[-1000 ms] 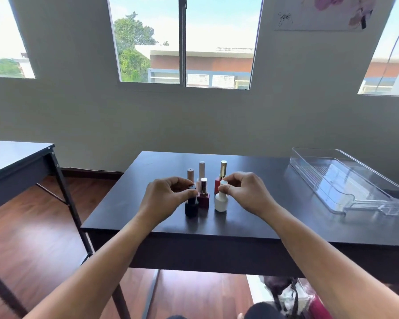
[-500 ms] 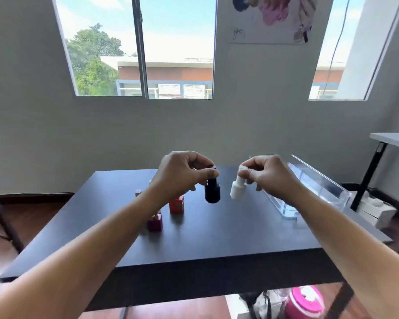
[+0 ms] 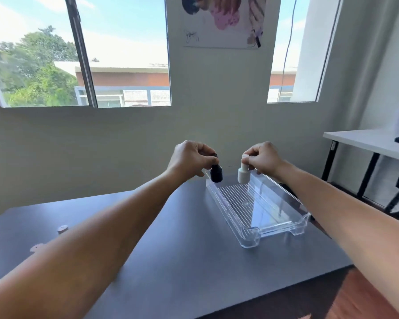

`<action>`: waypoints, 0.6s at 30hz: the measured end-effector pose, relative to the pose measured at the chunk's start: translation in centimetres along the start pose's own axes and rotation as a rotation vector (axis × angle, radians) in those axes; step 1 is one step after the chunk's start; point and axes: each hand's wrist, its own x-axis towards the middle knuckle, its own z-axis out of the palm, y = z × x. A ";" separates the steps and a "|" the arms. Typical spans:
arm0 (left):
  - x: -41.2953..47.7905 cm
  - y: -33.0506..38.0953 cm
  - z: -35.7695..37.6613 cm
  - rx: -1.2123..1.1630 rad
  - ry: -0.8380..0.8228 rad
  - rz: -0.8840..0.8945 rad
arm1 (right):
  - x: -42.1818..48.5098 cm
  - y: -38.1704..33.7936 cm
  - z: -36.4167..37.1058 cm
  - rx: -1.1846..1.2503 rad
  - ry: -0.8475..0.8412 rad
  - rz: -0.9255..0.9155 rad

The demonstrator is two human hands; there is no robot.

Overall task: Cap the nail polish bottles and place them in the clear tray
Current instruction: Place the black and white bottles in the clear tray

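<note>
Your left hand [image 3: 189, 158] grips the black bottle [image 3: 216, 173] by its cap. Your right hand [image 3: 263, 157] pinches the white bottle [image 3: 243, 173], both above the tray's [image 3: 283, 223] far end.

At your twelve o'clock a poster [image 3: 221, 20] of painted nails hangs on the wall between two windows [image 3: 83, 51]. Through the glass at ten o'clock you see a green tree [image 3: 30, 74] and a brick building [image 3: 122, 79]. At three o'clock stands a white side table [image 3: 364, 140] on black legs. A dark tabletop [image 3: 182, 249] fills your six o'clock.
</note>
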 end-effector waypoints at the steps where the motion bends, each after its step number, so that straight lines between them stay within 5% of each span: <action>1: 1.0 -0.3 0.7 0.000 0.002 -0.006 | 0.9 0.4 0.3 -0.009 -0.001 0.002; 18: 8.8 -6.8 6.8 0.346 -0.055 -0.126 | 6.7 3.9 6.8 -0.126 -0.102 0.092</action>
